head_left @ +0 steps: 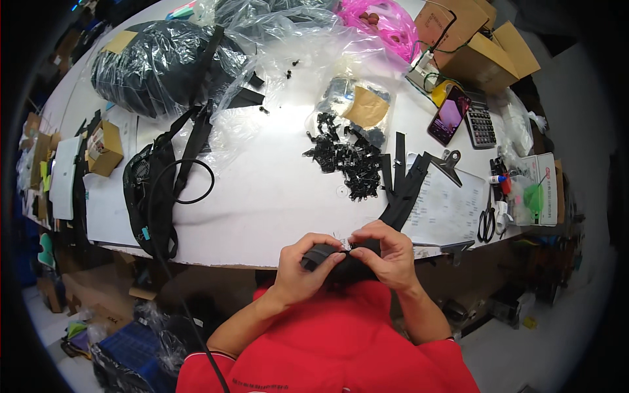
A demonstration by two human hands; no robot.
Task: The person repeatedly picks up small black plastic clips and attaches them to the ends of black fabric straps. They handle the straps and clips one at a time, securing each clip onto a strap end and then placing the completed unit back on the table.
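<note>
At the table's near edge, my left hand (300,270) is closed on a black zipper tape (315,256). Its folded end shows between the thumb and fingers. Close beside it, my right hand (388,257) pinches where the tape's end meets a tiny dark piece, perhaps a zipper slider; the fingertips mostly hide it. Beyond my hands lies a loose pile of small black zipper sliders (357,167). More black zipper tapes (407,195) lie to the right of the pile and run down behind my right hand.
A clipboard with printed sheets (452,213), scissors (486,224), a phone (449,115) and a calculator (481,128) lie on the right. On the left are a black mesh bag (149,190) and a plastic-wrapped black bundle (164,69). An open carton (488,62) stands far right.
</note>
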